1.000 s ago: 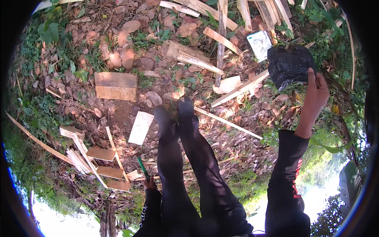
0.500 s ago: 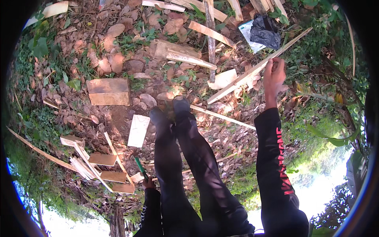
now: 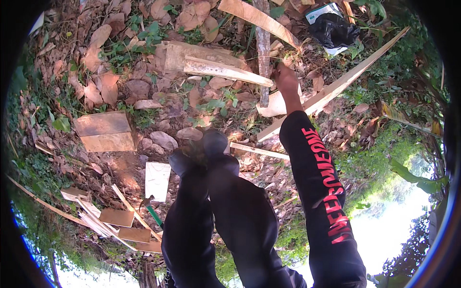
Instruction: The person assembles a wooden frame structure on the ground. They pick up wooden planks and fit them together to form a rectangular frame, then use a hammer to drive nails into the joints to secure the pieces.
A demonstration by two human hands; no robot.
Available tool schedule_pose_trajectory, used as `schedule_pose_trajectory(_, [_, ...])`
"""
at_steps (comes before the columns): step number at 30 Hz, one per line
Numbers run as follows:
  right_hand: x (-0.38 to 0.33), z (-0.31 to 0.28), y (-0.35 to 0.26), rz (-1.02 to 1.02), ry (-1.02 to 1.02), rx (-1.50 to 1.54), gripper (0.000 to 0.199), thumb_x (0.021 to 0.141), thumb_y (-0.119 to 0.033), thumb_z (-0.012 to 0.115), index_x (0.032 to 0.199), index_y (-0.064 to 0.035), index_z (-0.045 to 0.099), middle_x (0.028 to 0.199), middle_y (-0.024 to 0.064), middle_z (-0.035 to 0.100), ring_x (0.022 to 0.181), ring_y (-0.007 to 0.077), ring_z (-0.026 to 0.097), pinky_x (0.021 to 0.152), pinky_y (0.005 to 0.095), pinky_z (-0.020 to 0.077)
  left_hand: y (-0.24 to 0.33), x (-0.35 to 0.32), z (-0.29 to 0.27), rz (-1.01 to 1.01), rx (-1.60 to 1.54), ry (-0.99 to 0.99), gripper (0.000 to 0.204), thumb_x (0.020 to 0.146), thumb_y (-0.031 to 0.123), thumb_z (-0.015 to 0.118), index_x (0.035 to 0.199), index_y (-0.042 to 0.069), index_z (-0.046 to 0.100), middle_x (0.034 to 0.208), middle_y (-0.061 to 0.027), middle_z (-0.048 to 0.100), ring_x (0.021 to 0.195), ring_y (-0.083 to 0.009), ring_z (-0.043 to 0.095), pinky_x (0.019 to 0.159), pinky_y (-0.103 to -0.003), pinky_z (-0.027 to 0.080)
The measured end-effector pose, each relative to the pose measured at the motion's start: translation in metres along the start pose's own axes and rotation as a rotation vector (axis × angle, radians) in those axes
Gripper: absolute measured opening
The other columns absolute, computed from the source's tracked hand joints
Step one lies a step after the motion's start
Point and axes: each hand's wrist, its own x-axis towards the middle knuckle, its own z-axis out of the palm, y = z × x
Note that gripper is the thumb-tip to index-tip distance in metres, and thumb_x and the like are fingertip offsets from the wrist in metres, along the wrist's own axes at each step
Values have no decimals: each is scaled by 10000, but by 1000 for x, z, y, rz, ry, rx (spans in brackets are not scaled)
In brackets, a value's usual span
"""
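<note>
Right hand [image 3: 287, 81] is down low over the leaf-littered ground, fingers [image 3: 279, 73] curled in, narrow gap at most. Back of the hand faces the camera, so can't tell if they're pinching anything. They're right beside the bark-covered stick [image 3: 263, 53] and the near end of the pale split strip [image 3: 225, 70]; contact with either not clear. That strip lies across a broad flat board [image 3: 178, 57], its right end at the stick. Pale offcut [image 3: 272, 105] sits just below the hand, partly hidden by the wrist. Long tapered strip [image 3: 341, 85] runs diagonally up right, passing behind the forearm. Left hand is hidden behind the left leg [image 3: 189, 230], can't tell its finger state. Hammer [image 3: 154, 216] sticks out from behind that leg, green handle angled up left, head near the lower end of the white board [image 3: 157, 180]. Left of the hammer: thin brown panels [image 3: 116, 217] among narrow strips. Two-tone wood block [image 3: 105, 132] lies further up on that side. Upper right, well apart from the hand: black plastic bag [image 3: 333, 31] on a white and teal packet [image 3: 322, 13].
</note>
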Motion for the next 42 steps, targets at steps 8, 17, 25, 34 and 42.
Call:
schedule_pose_trajectory(8, [-44,-44,-19,98,-8,296,219,905,-210,506,976,-30,609,850,252,649,814,444,628,758,502,485,-53,-1,-1,-28,21,-41,305,832,316,712,860,15,669,706,-99,684,595,-189,632,574,-359,507])
schedule_pose_trajectory(17, [-219,-144,-72,132,-353,542,226,931,-209,498,887,8,546,713,185,542,634,292,500,643,394,434,-17,-65,-27,121,206,164,356,827,358,702,794,18,604,608,-119,600,539,-266,594,532,-426,458])
schedule_pose_trajectory(25, [-278,-155,-91,219,-351,669,288,897,-127,535,1173,-48,556,828,216,632,812,355,630,739,424,490,65,-113,-14,97,-186,110,279,865,240,680,756,43,515,522,-19,462,392,-142,441,360,-327,346])
schedule_pose_trajectory(34, [-54,-239,-9,235,113,184,216,941,-228,491,950,-62,628,815,246,659,805,453,641,717,515,504,162,-134,-8,175,-271,16,260,897,230,635,776,70,470,525,-9,444,394,-116,418,352,-296,314])
schedule_pose_trajectory(42, [69,-252,97,-162,141,-456,496,877,-484,590,880,9,636,995,171,673,924,324,649,773,397,530,214,-65,6,289,-468,-177,264,938,184,601,741,123,436,479,45,355,353,-66,343,326,-249,246])
